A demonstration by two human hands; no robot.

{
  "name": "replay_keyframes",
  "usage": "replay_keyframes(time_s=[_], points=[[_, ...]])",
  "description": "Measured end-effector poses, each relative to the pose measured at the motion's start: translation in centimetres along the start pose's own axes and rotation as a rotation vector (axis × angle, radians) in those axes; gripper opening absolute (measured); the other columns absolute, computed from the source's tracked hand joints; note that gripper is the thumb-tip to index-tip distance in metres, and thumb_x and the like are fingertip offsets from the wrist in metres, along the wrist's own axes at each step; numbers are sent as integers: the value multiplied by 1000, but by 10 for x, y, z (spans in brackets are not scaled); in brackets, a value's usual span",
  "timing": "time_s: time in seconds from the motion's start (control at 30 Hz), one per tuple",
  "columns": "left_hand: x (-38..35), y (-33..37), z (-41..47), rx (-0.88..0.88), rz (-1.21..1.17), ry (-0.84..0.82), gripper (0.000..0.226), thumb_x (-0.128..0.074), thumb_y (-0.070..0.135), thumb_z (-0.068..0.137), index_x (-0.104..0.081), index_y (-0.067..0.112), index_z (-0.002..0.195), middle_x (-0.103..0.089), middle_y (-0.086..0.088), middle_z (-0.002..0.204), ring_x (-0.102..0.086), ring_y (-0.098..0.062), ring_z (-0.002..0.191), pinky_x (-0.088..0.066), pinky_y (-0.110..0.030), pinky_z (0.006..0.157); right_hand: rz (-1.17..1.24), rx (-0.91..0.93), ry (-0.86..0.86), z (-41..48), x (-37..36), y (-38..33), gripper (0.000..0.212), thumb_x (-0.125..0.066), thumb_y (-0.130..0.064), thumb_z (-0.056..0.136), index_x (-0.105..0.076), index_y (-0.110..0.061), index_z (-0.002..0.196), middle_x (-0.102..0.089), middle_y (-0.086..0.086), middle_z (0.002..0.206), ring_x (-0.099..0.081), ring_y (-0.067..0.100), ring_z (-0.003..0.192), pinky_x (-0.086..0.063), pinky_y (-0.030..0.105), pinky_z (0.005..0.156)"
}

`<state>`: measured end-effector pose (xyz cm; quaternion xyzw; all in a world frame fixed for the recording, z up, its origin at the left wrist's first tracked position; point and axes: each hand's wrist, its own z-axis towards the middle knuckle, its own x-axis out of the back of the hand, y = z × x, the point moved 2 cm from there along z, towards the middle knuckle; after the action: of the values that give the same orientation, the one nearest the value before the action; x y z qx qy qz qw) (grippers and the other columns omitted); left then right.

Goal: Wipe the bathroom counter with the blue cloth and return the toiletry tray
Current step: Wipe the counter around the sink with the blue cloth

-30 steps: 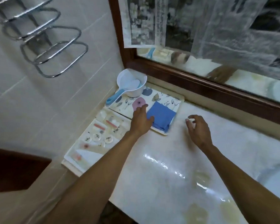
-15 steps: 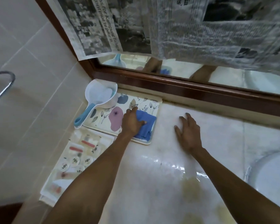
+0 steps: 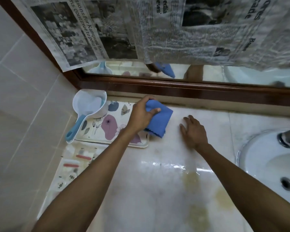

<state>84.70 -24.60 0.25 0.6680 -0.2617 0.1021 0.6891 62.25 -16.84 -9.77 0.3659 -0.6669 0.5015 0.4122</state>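
Left hand (image 3: 141,115) grips blue cloth (image 3: 159,123) beside the tray (image 3: 110,142); right hand (image 3: 193,131) rests flat on counter (image 3: 149,190).

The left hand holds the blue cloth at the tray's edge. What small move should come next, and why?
Probably bring the blue cloth down flat onto the counter beside the tray: the left hand grips it bunched, and yellowish stains show on the marble.

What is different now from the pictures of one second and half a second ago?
The left hand, which first lay beside the blue cloth on the tray, has gripped it and drawn it right, past the tray's edge over the counter. The right hand came down flat on the counter. The tray and white scoop stayed in place.
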Motion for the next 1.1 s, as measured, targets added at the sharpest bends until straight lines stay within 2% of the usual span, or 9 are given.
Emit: replay_keyframes(time_s=[0.13,0.2,0.27,0.4,0.53,0.67,0.77,0.9,1.1], points=[[-43,13,7,-3,-40,-52,37,-80,32,82,-61,25,113,-66,9,107,-60,-11,99,-47,-26,83,4,-93,61,-18,20,37,43,-45,-33,102,-53,-7,136,-45,15,148,-47,37,130,-41,46,101],[-65,-2,9,15,216,-54,62,-77,41,83,-49,25,136,-55,-3,135,-53,-23,123,-46,-37,99,-3,-126,104,-29,27,55,42,-46,-32,102,-55,-8,135,-47,15,148,-48,37,130,-41,46,102],[-85,-20,2,0,499,-77,79,-67,50,88,-31,24,153,-33,-14,156,-35,-34,140,-37,-49,109,-1,-164,134,-41,30,73,40,-47,-31,101,-56,-8,134,-48,16,148,-49,37,129,-40,45,103],[-129,-34,-17,-232,642,-165,67,-45,50,101,-31,14,155,-26,-14,162,-25,-33,148,-24,-49,118,-5,-205,167,-58,29,102,38,-49,-26,100,-59,-4,129,-52,21,142,-54,41,123,-43,49,100],[-159,-61,-19,-157,809,-325,71,-22,56,105,-6,17,161,3,-8,169,5,-27,156,9,-47,122,-62,-194,184,-66,29,117,37,-48,-27,98,-60,-6,126,-53,20,140,-52,38,126,-41,51,100],[-165,-67,-26,-187,803,-391,71,-13,64,101,8,31,160,18,-1,167,18,-24,154,14,-49,123,-109,-189,215,-63,35,128,44,-38,-35,96,-59,-9,125,-52,16,142,-46,33,132,-36,50,104],[-165,-65,-43,-237,830,-409,73,-13,70,99,11,36,159,20,5,166,22,-24,153,13,-52,122,-129,-191,181,-55,36,139,51,-29,-39,95,-58,-9,124,-51,15,143,-44,32,133,-35,52,106],[-158,-76,-25,-296,854,-406,61,-17,59,103,3,41,158,10,13,168,14,-22,155,3,-61,121,-119,-170,111,-45,33,151,57,-25,-42,95,-54,-8,131,-46,15,147,-40,31,138,-32,53,110],[-201,-49,25,-58,868,-238,63,-10,48,105,-1,21,161,0,-8,169,6,-32,155,11,-51,122,-154,-94,92,-48,32,179,47,-42,-32,102,-45,-10,143,-36,12,156,-32,28,144,-21,54,117]])
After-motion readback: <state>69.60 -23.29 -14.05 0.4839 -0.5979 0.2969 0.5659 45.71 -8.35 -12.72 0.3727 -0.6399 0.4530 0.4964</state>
